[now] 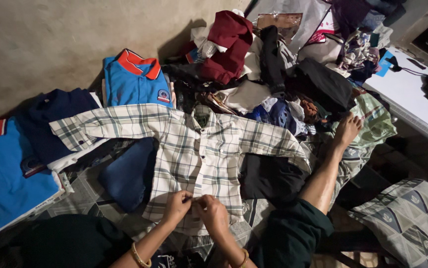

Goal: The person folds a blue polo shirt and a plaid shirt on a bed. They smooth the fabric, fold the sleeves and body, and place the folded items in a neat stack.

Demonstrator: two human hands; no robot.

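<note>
Fingers (186, 197) of the left hand (177, 207) pinch the front button strip of a cream and grey checked long-sleeved shirt (194, 149), and the right hand (213, 212) pinches the same strip just beside it, so the two hands touch near the shirt's lower hem. Both wrists wear gold bangles (137, 255). The shirt lies flat, face up, with sleeves spread wide and collar pointing away from the person. Beneath its left sleeve sit a folded navy garment (55, 119) and a bright blue polo shirt with an orange collar (134, 79); another blue folded garment (5, 173) lies at the far left. Beyond the collar, a loose heap of mixed clothes (273, 74) includes a maroon piece. A bare leg (330, 164) stretches out on the right, beside a patterned cushion (412, 218).
</note>
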